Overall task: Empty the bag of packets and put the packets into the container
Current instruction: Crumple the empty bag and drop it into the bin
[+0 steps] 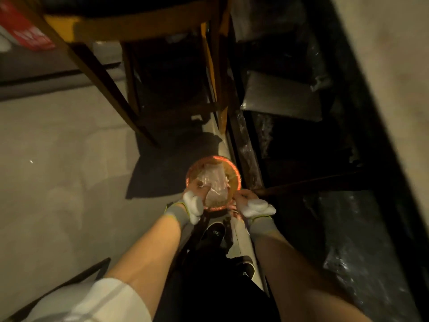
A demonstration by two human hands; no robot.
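- A wooden chair (139, 26) with a yellow-brown frame stands at the top, its dark legs slanting down to the floor.
- The pale floor (58, 147) fills the left side, with a dark shadow below the chair.
- A red thing (25, 31) sits in the top left corner (too blurred to name).
- A dark rack (301, 182) on the right holds shiny plastic-wrapped goods.
- A grey flat pack (278, 98) lies tilted in the rack.
- A pale wall (394, 89) runs along the far right.
- Two black shoes (214, 233) show low in the middle.
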